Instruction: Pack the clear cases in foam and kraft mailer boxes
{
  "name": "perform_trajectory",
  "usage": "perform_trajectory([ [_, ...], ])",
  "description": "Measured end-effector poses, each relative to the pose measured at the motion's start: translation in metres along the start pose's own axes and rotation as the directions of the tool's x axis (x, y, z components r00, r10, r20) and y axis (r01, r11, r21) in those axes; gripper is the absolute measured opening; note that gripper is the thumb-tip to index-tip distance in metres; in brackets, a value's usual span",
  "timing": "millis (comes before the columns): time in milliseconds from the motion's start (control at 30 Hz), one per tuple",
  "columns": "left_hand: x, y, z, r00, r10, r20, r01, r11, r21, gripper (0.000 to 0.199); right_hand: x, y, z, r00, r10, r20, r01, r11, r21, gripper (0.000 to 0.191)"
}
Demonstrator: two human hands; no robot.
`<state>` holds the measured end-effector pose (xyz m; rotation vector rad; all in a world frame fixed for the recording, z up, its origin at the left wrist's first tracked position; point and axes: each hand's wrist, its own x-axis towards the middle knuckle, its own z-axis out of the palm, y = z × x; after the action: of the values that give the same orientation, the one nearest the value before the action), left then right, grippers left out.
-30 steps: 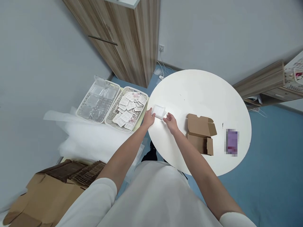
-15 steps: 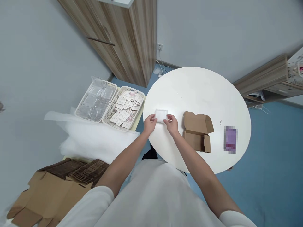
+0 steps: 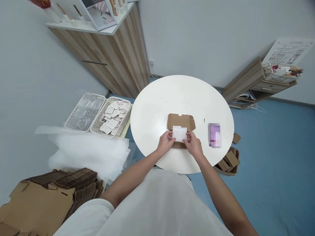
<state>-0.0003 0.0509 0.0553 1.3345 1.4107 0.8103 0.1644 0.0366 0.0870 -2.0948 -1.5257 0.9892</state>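
Observation:
A small white foam-wrapped packet point(image 3: 179, 133) is held level between both hands, over an open brown cardboard box point(image 3: 180, 121). My left hand point(image 3: 166, 142) pinches its left edge between thumb and fingers. At the right edge, my right hand point(image 3: 193, 143) grips it the same way. The box lies on the round white table point(image 3: 157, 98) with its lid folded back, away from me. Much of the box's lower tray is hidden by the packet and hands, so I cannot tell whether the packet touches it.
A blurred purple item point(image 3: 215, 135) lies right of the box. Left of the table are a basket of cards point(image 3: 113, 114), a basket of clear packs point(image 3: 85, 111), white foam sheets point(image 3: 86, 150) and stacked flat cardboard point(image 3: 41, 203). A carton of boxes point(image 3: 230, 160) stands on the floor.
Both hands have carried the white packet right, from the bare tabletop to over the open box. The camera view has shifted as well.

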Motion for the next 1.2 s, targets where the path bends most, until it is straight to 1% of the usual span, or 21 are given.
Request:
perform_trajectory([
  [67,-0.001,0.001,0.019,1.000,-0.006,0.030,0.004,0.999,0.052,0.027,0.001,0.018,-0.007,1.000,0.006,0.008,-0.005,0.997,-0.082,0.034],
  [133,-0.002,-0.002,0.034,0.999,-0.013,0.040,0.009,0.994,0.110,0.026,0.003,0.035,-0.008,0.999,0.019,0.029,-0.015,0.991,-0.131,0.033],
  [233,-0.005,-0.009,0.047,0.998,-0.044,0.037,0.035,0.977,0.209,0.027,0.008,0.053,-0.001,0.997,0.012,0.079,0.001,0.987,-0.159,0.030],
  [333,-0.007,-0.015,0.049,0.993,-0.110,0.034,0.094,0.947,0.306,0.031,0.011,0.060,0.009,0.991,-0.026,0.129,0.049,0.982,-0.183,0.031],
  [433,-0.008,-0.016,0.047,0.983,-0.173,0.059,0.135,0.904,0.405,0.035,0.014,0.060,0.016,0.980,-0.050,0.193,0.101,0.960,-0.263,0.032],
  [567,-0.007,-0.014,0.048,0.972,-0.203,0.121,0.095,0.805,0.585,0.028,0.016,0.060,0.021,0.961,-0.130,0.246,0.216,0.906,-0.364,0.025],
  [633,-0.007,-0.013,0.050,0.967,-0.217,0.136,0.081,0.761,0.644,0.026,0.017,0.061,0.023,0.951,-0.158,0.265,0.256,0.884,-0.391,0.021],
  [767,-0.009,-0.013,0.050,0.963,-0.228,0.141,0.080,0.745,0.662,0.027,0.018,0.064,0.024,0.936,-0.201,0.289,0.309,0.863,-0.401,0.018],
  [1000,-0.009,-0.013,0.049,0.975,-0.180,0.127,0.061,0.774,0.630,0.024,0.016,0.069,0.025,0.932,-0.243,0.268,0.335,0.862,-0.381,0.018],
  [1067,-0.009,-0.012,0.048,0.983,-0.138,0.118,0.039,0.796,0.604,0.023,0.015,0.070,0.023,0.931,-0.276,0.240,0.346,0.878,-0.330,0.022],
  [1133,-0.008,-0.011,0.045,0.992,-0.070,0.107,-0.002,0.828,0.560,0.023,0.014,0.071,0.020,0.925,-0.317,0.210,0.363,0.900,-0.242,0.026],
  [1200,-0.005,-0.011,0.039,0.998,-0.011,0.059,-0.021,0.859,0.511,0.026,0.016,0.073,0.012,0.925,-0.338,0.173,0.366,0.916,-0.166,0.027],
])
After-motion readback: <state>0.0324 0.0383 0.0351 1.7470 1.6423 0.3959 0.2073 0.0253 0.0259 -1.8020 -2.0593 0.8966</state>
